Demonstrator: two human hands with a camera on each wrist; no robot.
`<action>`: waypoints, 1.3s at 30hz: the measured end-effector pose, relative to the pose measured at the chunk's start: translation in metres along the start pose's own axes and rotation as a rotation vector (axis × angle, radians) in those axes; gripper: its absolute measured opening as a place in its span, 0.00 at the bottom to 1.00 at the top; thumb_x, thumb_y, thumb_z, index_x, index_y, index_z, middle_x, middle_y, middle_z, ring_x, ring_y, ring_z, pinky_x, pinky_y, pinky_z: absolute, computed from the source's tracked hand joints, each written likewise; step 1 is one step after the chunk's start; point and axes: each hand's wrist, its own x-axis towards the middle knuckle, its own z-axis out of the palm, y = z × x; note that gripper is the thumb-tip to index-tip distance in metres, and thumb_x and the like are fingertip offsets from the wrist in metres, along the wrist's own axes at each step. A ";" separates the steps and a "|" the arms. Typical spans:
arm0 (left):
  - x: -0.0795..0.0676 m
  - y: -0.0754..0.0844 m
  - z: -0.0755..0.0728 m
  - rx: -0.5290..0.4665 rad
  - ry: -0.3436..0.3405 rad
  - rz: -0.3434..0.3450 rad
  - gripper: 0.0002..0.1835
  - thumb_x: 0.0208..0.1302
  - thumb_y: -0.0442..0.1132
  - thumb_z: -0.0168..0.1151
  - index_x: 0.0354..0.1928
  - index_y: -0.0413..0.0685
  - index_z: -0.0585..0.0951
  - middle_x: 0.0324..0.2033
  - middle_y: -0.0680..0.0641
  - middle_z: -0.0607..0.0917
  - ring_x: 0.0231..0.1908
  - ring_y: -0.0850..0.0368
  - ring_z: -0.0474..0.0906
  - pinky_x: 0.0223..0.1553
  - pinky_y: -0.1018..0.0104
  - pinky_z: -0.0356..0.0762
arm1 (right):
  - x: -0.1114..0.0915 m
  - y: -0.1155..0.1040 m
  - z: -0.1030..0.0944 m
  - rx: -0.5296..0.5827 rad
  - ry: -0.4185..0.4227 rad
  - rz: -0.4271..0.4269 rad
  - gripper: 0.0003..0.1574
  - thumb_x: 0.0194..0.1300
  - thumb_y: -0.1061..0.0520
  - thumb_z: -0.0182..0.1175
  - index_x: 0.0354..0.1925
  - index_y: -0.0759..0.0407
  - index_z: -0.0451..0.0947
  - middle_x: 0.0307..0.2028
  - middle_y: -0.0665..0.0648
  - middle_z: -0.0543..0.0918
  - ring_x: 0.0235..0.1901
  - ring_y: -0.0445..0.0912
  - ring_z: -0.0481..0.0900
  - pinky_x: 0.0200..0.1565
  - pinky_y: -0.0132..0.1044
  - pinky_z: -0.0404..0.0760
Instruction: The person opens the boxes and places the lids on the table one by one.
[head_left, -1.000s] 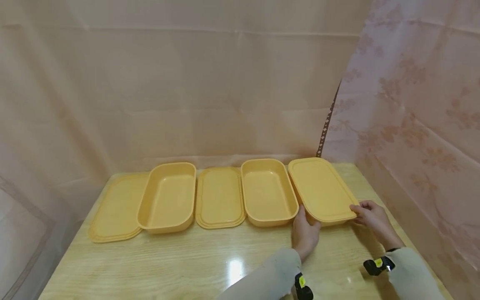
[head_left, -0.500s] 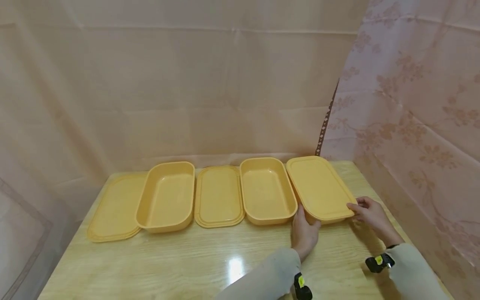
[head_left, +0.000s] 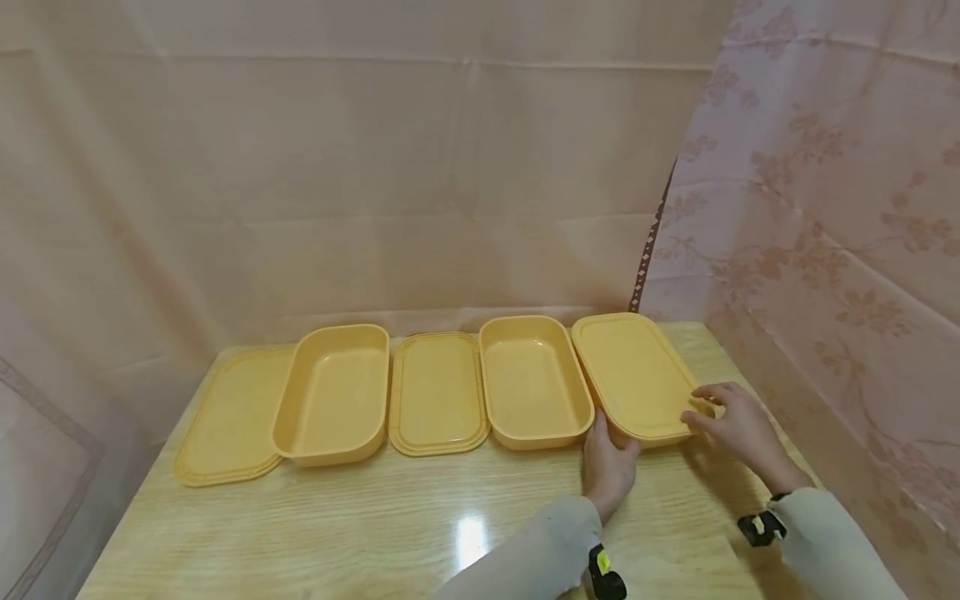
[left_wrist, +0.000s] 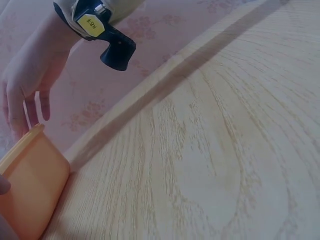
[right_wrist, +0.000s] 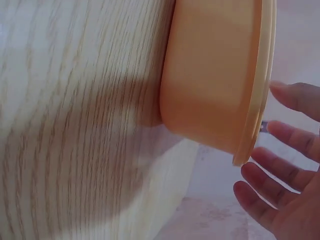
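Observation:
The yellow food container (head_left: 652, 442) at the right end of the row has its yellow lid (head_left: 637, 375) lying on top. My left hand (head_left: 611, 471) holds that container round its near left corner, thumb along the front wall; most of its fingers are hidden between two containers. In the left wrist view only a thumb tip shows against the container wall (left_wrist: 37, 190). Over the near right corner of the lid is my right hand (head_left: 738, 425), fingers spread and loosely bent. The right wrist view shows its fingertips (right_wrist: 255, 170) at the lid's rim (right_wrist: 262, 85), without a grip on it.
Left of the lidded container stands an uncovered yellow container (head_left: 536, 383), then a flat yellow lid (head_left: 440, 396), another uncovered container (head_left: 337, 396) and a larger lid (head_left: 232, 417) partly beneath it. All are on a wooden table (head_left: 337, 533), with a curtain (head_left: 420, 183) behind.
My right thumb and fingers have let go of the lid's right corner, spread apart and shifted slightly left over the lid. My left hand has stayed at its corner.

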 end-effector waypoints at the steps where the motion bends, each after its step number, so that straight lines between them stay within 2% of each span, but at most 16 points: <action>1: 0.000 0.000 0.000 -0.003 0.003 0.004 0.39 0.57 0.39 0.67 0.71 0.43 0.65 0.69 0.44 0.70 0.69 0.48 0.65 0.69 0.53 0.64 | 0.000 -0.002 0.000 -0.007 0.002 -0.011 0.32 0.60 0.47 0.68 0.50 0.72 0.78 0.50 0.75 0.76 0.48 0.69 0.74 0.46 0.64 0.75; 6: 0.000 0.001 0.000 -0.022 0.014 -0.007 0.39 0.57 0.38 0.67 0.71 0.44 0.65 0.68 0.44 0.71 0.69 0.48 0.65 0.69 0.53 0.65 | 0.002 -0.008 0.003 -0.012 0.010 -0.076 0.29 0.57 0.48 0.70 0.47 0.71 0.80 0.47 0.73 0.80 0.49 0.68 0.73 0.50 0.64 0.72; 10: 0.002 0.001 0.000 -0.026 0.014 -0.020 0.39 0.57 0.39 0.68 0.71 0.44 0.65 0.69 0.44 0.70 0.69 0.48 0.65 0.69 0.53 0.65 | 0.001 -0.014 0.006 0.000 -0.006 -0.129 0.26 0.57 0.50 0.70 0.46 0.69 0.81 0.45 0.69 0.81 0.47 0.64 0.75 0.47 0.62 0.74; 19: 0.003 -0.002 0.000 -0.018 0.015 0.007 0.39 0.56 0.38 0.69 0.70 0.42 0.66 0.67 0.44 0.72 0.68 0.48 0.67 0.68 0.53 0.66 | -0.006 -0.028 0.018 -0.039 -0.043 -0.207 0.22 0.57 0.51 0.70 0.46 0.64 0.82 0.43 0.62 0.82 0.43 0.58 0.79 0.42 0.55 0.78; 24: 0.001 -0.001 0.000 -0.036 0.009 0.005 0.39 0.56 0.37 0.68 0.71 0.43 0.65 0.68 0.45 0.72 0.68 0.48 0.67 0.68 0.53 0.66 | -0.012 -0.031 0.025 -0.071 0.004 -0.257 0.19 0.54 0.53 0.72 0.42 0.60 0.84 0.40 0.58 0.82 0.41 0.55 0.79 0.40 0.53 0.79; 30: 0.001 0.000 0.000 -0.005 0.015 0.016 0.37 0.56 0.38 0.68 0.69 0.42 0.68 0.66 0.45 0.74 0.67 0.48 0.69 0.66 0.54 0.68 | -0.016 -0.033 0.029 -0.175 0.088 -0.363 0.16 0.47 0.55 0.76 0.37 0.56 0.85 0.37 0.54 0.81 0.37 0.51 0.78 0.37 0.48 0.79; 39: 0.002 -0.004 0.000 0.010 0.022 -0.005 0.36 0.58 0.41 0.67 0.69 0.45 0.69 0.66 0.47 0.74 0.66 0.50 0.70 0.65 0.54 0.70 | -0.019 -0.037 0.037 -0.253 0.141 -0.466 0.18 0.44 0.57 0.77 0.36 0.56 0.84 0.35 0.53 0.81 0.35 0.48 0.77 0.34 0.43 0.80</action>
